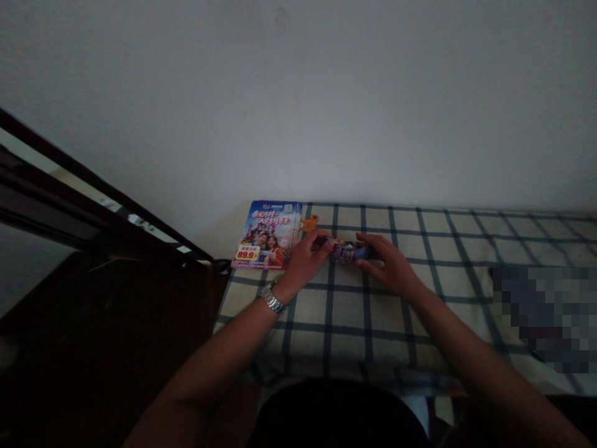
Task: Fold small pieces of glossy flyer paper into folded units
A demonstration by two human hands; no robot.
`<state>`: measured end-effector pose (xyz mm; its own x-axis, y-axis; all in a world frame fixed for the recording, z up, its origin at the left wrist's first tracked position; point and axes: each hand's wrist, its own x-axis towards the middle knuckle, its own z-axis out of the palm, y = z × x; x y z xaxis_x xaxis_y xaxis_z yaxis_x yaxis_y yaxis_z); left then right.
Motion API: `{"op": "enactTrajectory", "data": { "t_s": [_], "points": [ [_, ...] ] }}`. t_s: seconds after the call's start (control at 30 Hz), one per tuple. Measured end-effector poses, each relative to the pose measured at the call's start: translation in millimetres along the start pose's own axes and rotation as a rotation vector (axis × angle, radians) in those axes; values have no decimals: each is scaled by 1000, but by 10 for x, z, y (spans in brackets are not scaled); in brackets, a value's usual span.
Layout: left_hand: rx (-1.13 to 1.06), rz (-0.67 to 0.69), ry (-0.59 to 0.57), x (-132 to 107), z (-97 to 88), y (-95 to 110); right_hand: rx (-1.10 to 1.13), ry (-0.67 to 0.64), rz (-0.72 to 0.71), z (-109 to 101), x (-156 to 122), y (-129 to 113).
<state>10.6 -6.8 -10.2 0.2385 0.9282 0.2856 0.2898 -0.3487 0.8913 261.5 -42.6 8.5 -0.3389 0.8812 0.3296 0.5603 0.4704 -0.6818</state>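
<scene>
Between my hands, over the checked cloth (347,311), is a small bundle (344,252) with a purple, blue and dark print; its exact kind is too small and dim to make out. My left hand (308,254) pinches its left end between thumb and fingers. At the other end my right hand (385,261) has its thumb and fingers closed about the bluish part. A metal watch (273,298) sits on my left wrist. Just left of my left hand lies a stack of printed leaflets (263,233) with a yellow price label. An orange bear-shaped piece (308,223) shows behind my left hand.
A pale wall (373,124) rises behind the cloth-covered surface. Dark wooden bars (93,180) slant along the left, above a dark floor (116,336). At the right lies a pixelated, blurred-out object (545,317). My dark-clothed lap (336,414) is at the near edge.
</scene>
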Motion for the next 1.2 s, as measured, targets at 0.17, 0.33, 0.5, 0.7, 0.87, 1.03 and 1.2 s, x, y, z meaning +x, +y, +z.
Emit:
{"op": "enactTrajectory", "data": {
  "t_s": [0.17,0.33,0.5,0.7,0.87,1.03,1.2],
  "points": [
    [-8,-9,11,12,-1,24,-168,-27,-136,33,4,19],
    [6,-35,0,4,12,44,-197,-27,-139,68,-6,49],
    [60,-9,-36,-36,4,45,-135,-44,-126,40,-12,48],
    [178,243,-181,-72,-58,176,-90,-36,-106,20,-18,32],
    [271,297,-245,-66,-66,186,-66,-28,-124,24,-22,49],
    [301,297,-239,-68,-59,190,-46,-27,-120,44,-18,84],
    [312,292,-223,-73,-35,183,-47,-28,-122,50,-13,99]
  ]
}}
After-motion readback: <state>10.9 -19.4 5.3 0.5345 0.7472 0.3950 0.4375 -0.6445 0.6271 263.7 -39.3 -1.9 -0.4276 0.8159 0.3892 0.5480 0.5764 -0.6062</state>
